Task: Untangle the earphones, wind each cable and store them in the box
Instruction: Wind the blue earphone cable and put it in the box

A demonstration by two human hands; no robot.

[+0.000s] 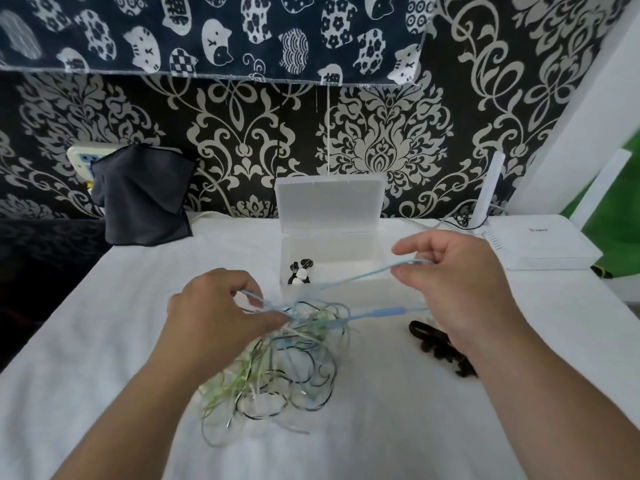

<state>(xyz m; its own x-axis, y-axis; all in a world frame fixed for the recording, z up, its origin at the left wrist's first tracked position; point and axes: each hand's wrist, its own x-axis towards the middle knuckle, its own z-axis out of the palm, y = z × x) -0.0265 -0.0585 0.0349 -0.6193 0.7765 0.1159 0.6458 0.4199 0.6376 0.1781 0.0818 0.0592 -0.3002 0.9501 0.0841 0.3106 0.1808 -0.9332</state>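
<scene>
- Your blue cable (349, 279) is pulled straight, its long axis running from the tangle (277, 372) at mid-worktop up towards the far right corner.
- Your left hand (214, 306) pinches blue loops at the tangle, and your right hand (460, 282) pinches the cable's raised end.
- The box (329, 206) stands open by the far edge, with earbuds (300, 271) in its near left corner.

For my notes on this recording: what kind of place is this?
Probably a room in a home, not a workshop: a surface under a white cloth, damask wallpaper, a cat-print curtain and a white router.
</scene>
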